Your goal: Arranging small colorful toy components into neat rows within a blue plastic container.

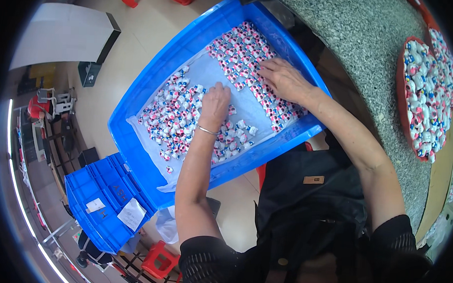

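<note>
A pale tiled floor (pixel 155 29) lies below a large blue tray (pixel 154 74) lined with a white sheet, set against a speckled stone counter (pixel 359 41). Small pink-and-white figurines (pixel 182 110) lie scattered across the tray. The left hand (pixel 215 103) rests knuckles-up on them, fingers curled down; what they pinch is hidden. The right hand (pixel 283 78) lies flat, fingers spread over neat rows. Stacked blue crates (pixel 105 197) below carry white paper labels (pixel 132 214).

Blue tray (pixel 138 96) holds white, pink and blue figurines (pixel 175 115); speckled grey counter (pixel 360 36).
</note>
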Tool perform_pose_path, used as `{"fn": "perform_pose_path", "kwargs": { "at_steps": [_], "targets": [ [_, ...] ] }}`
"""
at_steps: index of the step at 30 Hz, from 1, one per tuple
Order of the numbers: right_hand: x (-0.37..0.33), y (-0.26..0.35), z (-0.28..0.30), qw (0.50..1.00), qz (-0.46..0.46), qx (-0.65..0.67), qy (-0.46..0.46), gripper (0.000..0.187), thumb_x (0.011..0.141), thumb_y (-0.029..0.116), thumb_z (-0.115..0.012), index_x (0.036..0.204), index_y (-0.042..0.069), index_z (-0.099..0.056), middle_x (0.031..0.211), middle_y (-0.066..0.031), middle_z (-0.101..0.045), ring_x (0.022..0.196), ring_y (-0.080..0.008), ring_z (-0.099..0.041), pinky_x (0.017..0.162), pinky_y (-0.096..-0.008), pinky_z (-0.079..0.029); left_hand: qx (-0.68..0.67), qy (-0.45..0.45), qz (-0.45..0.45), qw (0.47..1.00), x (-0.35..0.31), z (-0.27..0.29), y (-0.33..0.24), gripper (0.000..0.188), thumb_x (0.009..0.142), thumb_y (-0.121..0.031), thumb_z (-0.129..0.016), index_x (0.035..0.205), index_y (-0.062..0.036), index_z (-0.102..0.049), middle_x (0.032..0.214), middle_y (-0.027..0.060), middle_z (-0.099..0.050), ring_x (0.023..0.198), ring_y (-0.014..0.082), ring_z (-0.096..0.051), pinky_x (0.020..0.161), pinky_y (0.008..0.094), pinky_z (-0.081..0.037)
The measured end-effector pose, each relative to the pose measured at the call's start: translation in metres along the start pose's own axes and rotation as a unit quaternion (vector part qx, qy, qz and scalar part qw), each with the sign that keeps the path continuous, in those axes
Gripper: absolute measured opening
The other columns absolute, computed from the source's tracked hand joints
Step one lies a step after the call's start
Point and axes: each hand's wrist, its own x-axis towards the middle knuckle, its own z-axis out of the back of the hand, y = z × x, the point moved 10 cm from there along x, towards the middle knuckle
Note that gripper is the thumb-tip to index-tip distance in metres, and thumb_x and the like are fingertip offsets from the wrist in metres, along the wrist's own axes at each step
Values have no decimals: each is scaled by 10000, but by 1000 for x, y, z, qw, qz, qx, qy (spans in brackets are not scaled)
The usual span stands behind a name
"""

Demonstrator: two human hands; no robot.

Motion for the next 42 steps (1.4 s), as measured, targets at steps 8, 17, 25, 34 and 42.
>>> {"fn": "perform_pose_path", "kwargs": {
  "at_steps": [8,17,25,34,42],
  "targets": [
    [-3,-2,-1,1000,-20,6,24,304,873,106,-638,1169,33,-639,1312,-146,-565,1225,-330,-505,1078,-431,-384,-114,-23,66,991,-19,14,32,151,781,10,-566,919,-41,-600,938,151,-551,876,328,-607,727,408,-529],
    [-6,-3,-4,1000,-11,0,2,225,885,132,-612,1072,23,-675,1247,-148,-608,1157,-336,-545,1037,-430,-406,-91,-16,45,995,10,-6,47,203,769,-33,-609,972,-47,-618,927,156,-550,858,337,-594,732,426,-521],
    [-7,-5,-11,999,-15,20,24,237,872,114,-626,1084,17,-669,1264,-149,-601,1181,-332,-541,1061,-434,-395,-650,-34,211,729,-13,-11,63,276,896,-88,-664,1167,-58,-618,941,16,-640,735,65,-579,660,222,-470],
    [-6,-5,-13,999,-27,30,34,246,863,117,-652,1087,16,-674,1239,-146,-611,1169,-318,-551,1048,-421,-410,-474,-90,95,871,-17,1,0,322,777,-19,-740,1068,-27,-603,1022,78,-613,847,163,-627,702,294,-517],
    [-9,1,-6,999,8,33,-17,172,836,82,-614,977,1,-670,1145,-158,-637,1087,-330,-591,969,-423,-461,-361,-146,53,920,6,16,-14,364,711,-70,-776,1037,-45,-617,1030,128,-545,940,320,-585,776,393,-496]
  ]
}}
